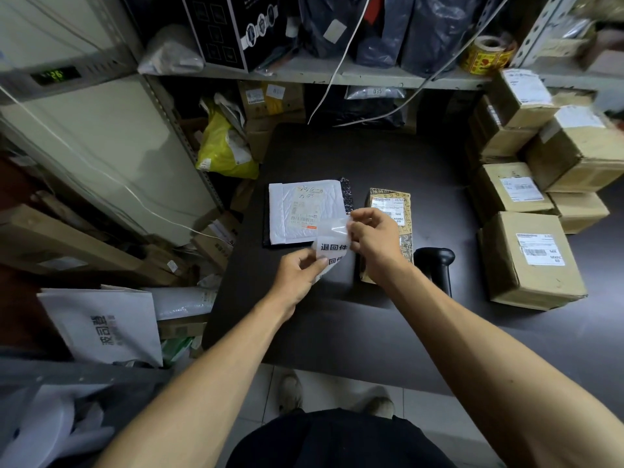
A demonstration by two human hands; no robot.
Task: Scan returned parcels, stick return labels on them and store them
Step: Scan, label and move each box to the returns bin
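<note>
While you look down from the head camera, your left hand [297, 273] pinches the lower part of a strip of return labels [332, 246], and your right hand [373, 239] pinches its clear upper edge, fingers curled. You hold the strip above the dark table [337, 157], between a white padded envelope [304, 211] and a brown taped parcel [393, 211] that lie flat on it. A black scanner [435, 265] rests on the table just right of your right wrist. Stacked cardboard boxes [530, 258] stand along the table's right side. A yellow label roll [488, 54] sits on the shelf [320, 74] above.
</note>
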